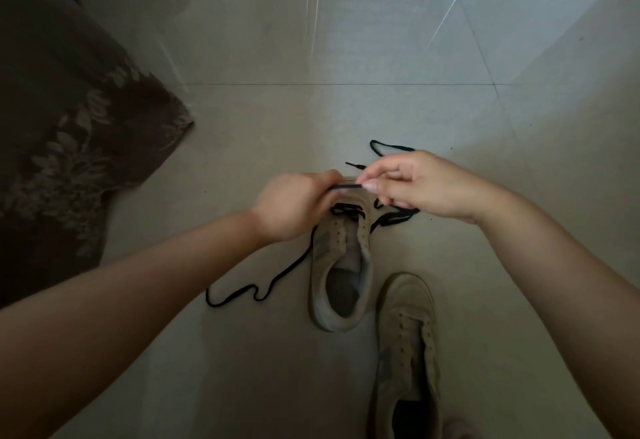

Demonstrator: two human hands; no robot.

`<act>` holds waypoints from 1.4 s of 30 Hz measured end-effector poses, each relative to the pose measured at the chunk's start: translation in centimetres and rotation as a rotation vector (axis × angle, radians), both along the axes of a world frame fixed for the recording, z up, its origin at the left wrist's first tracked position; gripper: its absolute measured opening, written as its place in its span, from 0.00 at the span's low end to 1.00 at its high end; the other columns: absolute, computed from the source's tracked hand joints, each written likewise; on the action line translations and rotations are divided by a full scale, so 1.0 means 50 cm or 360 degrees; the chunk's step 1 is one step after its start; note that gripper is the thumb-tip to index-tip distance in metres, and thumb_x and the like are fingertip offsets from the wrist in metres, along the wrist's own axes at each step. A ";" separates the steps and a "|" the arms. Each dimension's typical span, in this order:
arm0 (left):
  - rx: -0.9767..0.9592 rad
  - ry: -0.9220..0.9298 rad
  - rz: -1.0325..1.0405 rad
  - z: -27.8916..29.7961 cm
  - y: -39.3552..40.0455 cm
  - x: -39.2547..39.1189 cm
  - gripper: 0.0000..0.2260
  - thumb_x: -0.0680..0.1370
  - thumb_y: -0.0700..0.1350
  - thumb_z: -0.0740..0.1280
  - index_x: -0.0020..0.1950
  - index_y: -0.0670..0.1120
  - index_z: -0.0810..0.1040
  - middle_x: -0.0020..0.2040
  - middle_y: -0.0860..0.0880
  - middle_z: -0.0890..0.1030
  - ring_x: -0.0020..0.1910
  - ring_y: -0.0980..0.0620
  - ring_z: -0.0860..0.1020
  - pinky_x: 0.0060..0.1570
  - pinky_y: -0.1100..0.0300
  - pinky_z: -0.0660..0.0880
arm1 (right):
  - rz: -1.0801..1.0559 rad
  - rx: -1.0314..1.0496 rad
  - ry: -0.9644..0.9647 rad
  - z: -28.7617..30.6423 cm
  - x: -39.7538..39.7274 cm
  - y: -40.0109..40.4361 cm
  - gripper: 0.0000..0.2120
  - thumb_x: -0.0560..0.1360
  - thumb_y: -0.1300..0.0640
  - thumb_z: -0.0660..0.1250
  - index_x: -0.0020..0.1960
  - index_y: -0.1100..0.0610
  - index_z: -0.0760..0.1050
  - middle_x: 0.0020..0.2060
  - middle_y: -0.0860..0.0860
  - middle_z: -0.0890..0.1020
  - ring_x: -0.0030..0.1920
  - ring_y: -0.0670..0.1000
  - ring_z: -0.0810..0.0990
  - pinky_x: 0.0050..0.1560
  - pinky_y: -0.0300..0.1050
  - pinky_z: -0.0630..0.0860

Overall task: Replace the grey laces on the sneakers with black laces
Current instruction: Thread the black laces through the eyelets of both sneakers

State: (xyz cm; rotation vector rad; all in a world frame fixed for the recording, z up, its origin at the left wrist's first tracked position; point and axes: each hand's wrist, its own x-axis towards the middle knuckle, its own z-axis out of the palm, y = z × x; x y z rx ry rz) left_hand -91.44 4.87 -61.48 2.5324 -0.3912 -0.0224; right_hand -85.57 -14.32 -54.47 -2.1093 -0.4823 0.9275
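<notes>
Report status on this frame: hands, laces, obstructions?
Both hands, left hand and right hand, pinch black lace over far sneaker. Near sneaker unlaced. Nothing obstructing.

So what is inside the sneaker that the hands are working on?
Inside the upper sneaker only a grey insole shows at the heel. The toe end is covered by the left hand, so nothing there can be seen.
</notes>
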 end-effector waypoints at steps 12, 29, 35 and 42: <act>0.0743 0.0656 -0.0108 -0.035 0.076 0.004 0.41 0.71 0.65 0.66 0.77 0.50 0.53 0.69 0.46 0.68 0.69 0.47 0.64 0.71 0.48 0.55 | 0.0086 -0.0354 -0.0029 -0.041 -0.002 -0.027 0.03 0.76 0.53 0.68 0.44 0.47 0.79 0.35 0.45 0.83 0.38 0.44 0.80 0.40 0.39 0.75; 0.0225 0.0628 0.0101 -0.038 0.044 -0.028 0.13 0.80 0.53 0.61 0.59 0.49 0.76 0.47 0.51 0.80 0.50 0.49 0.78 0.46 0.59 0.69 | -0.0070 -0.0324 -0.0181 -0.064 -0.010 -0.025 0.05 0.75 0.56 0.69 0.41 0.48 0.80 0.33 0.44 0.83 0.29 0.38 0.77 0.40 0.36 0.74; -0.0500 0.0934 0.0094 -0.003 -0.026 -0.009 0.10 0.81 0.52 0.57 0.51 0.48 0.73 0.47 0.52 0.77 0.48 0.53 0.76 0.49 0.59 0.70 | 0.0067 -0.0257 -0.0499 -0.090 -0.045 0.048 0.09 0.71 0.62 0.69 0.41 0.48 0.79 0.35 0.44 0.79 0.38 0.45 0.78 0.45 0.45 0.76; -0.0658 0.0546 0.0046 -0.007 -0.006 0.002 0.10 0.81 0.47 0.60 0.57 0.43 0.75 0.53 0.47 0.80 0.51 0.52 0.77 0.52 0.61 0.72 | -0.0178 -0.0075 -0.0435 -0.092 -0.029 0.057 0.13 0.68 0.62 0.72 0.35 0.45 0.75 0.32 0.45 0.79 0.33 0.45 0.77 0.41 0.44 0.77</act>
